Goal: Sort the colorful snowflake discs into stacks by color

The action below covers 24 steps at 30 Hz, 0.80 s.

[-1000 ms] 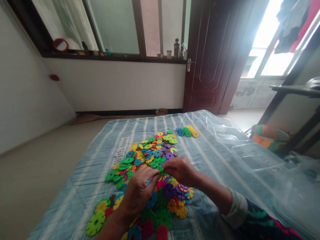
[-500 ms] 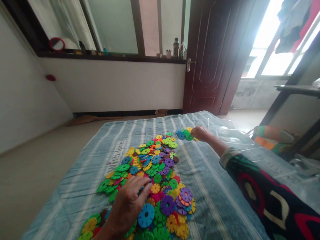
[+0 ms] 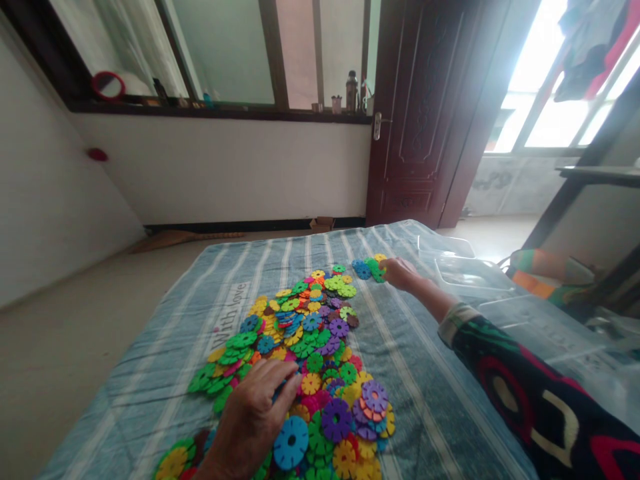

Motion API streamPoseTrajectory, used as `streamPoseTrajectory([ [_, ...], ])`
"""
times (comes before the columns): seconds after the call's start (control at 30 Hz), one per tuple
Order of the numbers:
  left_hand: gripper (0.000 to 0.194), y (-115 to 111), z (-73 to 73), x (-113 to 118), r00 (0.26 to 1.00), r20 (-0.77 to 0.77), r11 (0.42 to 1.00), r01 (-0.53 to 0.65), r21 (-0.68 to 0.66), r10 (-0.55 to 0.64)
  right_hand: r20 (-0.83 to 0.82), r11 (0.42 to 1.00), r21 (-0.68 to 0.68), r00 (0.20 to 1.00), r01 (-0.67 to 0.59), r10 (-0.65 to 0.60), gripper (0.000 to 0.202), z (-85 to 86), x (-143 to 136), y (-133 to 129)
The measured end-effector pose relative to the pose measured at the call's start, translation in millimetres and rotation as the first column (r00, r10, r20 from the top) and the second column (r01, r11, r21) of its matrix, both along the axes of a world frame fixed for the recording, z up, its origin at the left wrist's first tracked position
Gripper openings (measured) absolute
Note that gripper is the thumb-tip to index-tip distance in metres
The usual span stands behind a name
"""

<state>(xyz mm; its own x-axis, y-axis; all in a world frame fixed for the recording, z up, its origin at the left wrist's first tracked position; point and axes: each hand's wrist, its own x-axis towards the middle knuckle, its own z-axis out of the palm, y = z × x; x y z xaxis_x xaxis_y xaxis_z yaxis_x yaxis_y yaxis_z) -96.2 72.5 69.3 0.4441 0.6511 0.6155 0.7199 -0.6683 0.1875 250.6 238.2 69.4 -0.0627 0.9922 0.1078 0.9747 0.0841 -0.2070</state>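
Observation:
A large spread of colourful notched plastic discs (image 3: 336,419) covers the middle of the striped bedspread. My left hand (image 3: 260,403) rests over the near part of this pile, its fingers slightly bent and thumb apart, with no disc visibly held. Beyond the pile's far right end lies a small group of blue, green and yellow discs (image 3: 367,268). My right hand (image 3: 399,273) touches the right side of that group with fingers pinched downward; whatever is between the fingertips is too small to make out.
Clear plastic containers (image 3: 473,275) stand along the right side of the striped bedspread (image 3: 280,257). Behind the bed are a dark red door (image 3: 420,100) and a ledge with a flask (image 3: 351,92). A shelf (image 3: 600,175) juts in at the right.
The view has shifted slightly. Both hands stay nearly in place; the yellow disc that showed under my right hand is no longer visible there.

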Motion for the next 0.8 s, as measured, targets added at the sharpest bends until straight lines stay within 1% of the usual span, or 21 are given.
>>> streamPoseTrajectory([
  [0.13, 0.016, -0.3, -0.6, -0.3, 1.0, 0.0, 1.0, 0.001, -0.006, -0.001, 0.028, 0.999, 0.0, 0.999, 0.033, -0.033, 0.028, -7.2, -13.9, -14.0],
  [0.23, 0.016, -0.7, -1.1, -0.6, 1.0, -0.01, 1.0, -0.005, -0.016, 0.005, 0.059, 0.997, -0.003, 0.995, 0.079, -0.078, 0.028, -10.0, -21.3, -18.6],
  [0.33, 0.016, -0.8, -1.0, -0.3, 1.0, -0.015, 0.999, -0.017, -0.028, 0.016, 0.079, 0.992, -0.007, 0.989, 0.123, -0.122, 0.027, -10.8, -23.7, -18.5],
  [0.5, 0.017, 0.3, -2.9, -0.4, 1.0, -0.007, 0.999, -0.013, -0.035, 0.012, 0.087, 0.988, -0.022, 0.985, 0.154, -0.152, 0.026, -11.4, -22.0, -13.6],
  [0.67, 0.02, -1.0, -0.9, -1.0, 0.999, -0.026, 0.996, -0.037, -0.083, 0.034, 0.084, 0.988, -0.03, 0.985, 0.153, -0.15, 0.026, -11.8, -22.7, -14.4],
  [0.8, 0.021, -4.0, 4.9, -1.4, 0.998, -0.044, 0.99, -0.057, -0.131, 0.051, 0.039, 0.993, 0.021, 0.992, 0.117, -0.118, 0.025, -16.0, -30.4, -33.8],
])
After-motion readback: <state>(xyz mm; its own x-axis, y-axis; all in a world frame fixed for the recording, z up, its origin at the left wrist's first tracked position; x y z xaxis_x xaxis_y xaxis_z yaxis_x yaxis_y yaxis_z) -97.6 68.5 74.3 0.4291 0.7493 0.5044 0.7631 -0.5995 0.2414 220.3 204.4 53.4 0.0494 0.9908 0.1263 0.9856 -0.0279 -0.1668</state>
